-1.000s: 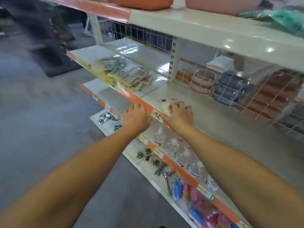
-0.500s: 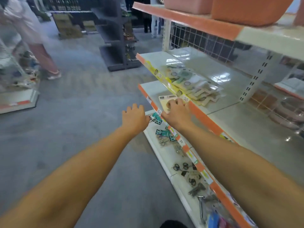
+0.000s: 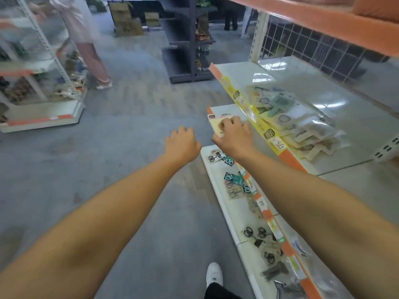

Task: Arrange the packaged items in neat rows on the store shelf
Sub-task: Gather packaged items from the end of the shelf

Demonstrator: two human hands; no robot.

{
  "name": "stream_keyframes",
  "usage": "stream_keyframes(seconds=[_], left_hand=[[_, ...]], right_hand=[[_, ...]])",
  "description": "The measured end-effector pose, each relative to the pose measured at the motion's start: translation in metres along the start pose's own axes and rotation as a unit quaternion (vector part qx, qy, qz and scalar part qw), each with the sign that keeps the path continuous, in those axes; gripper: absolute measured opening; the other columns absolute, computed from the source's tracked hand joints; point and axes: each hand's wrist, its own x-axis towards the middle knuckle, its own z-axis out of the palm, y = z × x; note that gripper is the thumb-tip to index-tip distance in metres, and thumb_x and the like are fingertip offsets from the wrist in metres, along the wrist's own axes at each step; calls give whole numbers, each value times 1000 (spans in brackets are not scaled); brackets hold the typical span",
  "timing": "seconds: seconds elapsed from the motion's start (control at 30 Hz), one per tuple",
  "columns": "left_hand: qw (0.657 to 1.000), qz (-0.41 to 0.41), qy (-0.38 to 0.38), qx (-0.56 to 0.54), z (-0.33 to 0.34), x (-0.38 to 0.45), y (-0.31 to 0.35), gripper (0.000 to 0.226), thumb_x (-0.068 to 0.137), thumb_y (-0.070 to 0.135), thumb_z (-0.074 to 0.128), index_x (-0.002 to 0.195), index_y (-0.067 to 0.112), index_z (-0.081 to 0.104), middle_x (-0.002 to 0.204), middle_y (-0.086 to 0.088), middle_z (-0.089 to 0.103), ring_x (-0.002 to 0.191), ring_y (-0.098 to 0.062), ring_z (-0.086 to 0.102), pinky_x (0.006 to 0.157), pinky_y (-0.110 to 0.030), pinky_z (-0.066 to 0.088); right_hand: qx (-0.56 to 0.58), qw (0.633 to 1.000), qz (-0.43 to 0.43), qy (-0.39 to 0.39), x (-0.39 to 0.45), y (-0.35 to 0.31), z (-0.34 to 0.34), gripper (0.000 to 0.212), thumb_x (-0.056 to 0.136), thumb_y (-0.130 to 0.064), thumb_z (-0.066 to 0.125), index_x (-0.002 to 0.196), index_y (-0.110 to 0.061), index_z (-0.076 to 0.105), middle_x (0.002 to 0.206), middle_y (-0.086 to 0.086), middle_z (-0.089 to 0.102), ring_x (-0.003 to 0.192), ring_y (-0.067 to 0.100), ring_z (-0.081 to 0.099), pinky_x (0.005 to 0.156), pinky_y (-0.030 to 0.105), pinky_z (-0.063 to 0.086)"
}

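My right hand (image 3: pixel 234 134) grips a flat cream packaged item (image 3: pixel 216 124) over the left end of the second white shelf (image 3: pixel 222 110). My left hand (image 3: pixel 182 143) hovers over the aisle floor just left of it, fingers loosely curled, holding nothing. On the shelf above (image 3: pixel 356 117) lies an untidy pile of clear-wrapped packets (image 3: pixel 302 121) behind a yellow and orange price strip (image 3: pixel 259 124).
The bottom shelf (image 3: pixel 218 175) holds packs of scissors (image 3: pixel 257 233) and teal cards (image 3: pixel 233 180). A person in pink (image 3: pixel 86 44) stands by a white rack (image 3: pixel 41 83) across the aisle. A dark shelving unit (image 3: pixel 185 39) stands behind. My white shoe (image 3: pixel 214 275) is on the grey floor.
I have moved left along the shelving. My right hand has carried the cream packet from the middle bay to the left end of the second shelf; my left hand has come off the shelf edge.
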Motion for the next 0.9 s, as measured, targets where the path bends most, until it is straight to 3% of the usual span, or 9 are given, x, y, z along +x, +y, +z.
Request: stream_keyframes(seconds=[0.47,0.9], left_hand=[[998,-57,20,12,11,109,-8,44,92,36,46,127,11,48,129,-12,50,117,-34,48,92,-43,41],[999,-17,31,0,7,239,-61,48,92,39,47,130,10,48,131,-14,48,118,-34,48,95,-45,41]], right_hand=[[2,1000,-28,-7,130,7,32,47,81,-47,55,118,-18,57,124,7,50,108,36,43,91,41,36],[-1,1000,-5,-5,239,-44,63,46,83,-45,56,119,-17,56,127,7,50,112,37,43,93,41,38]])
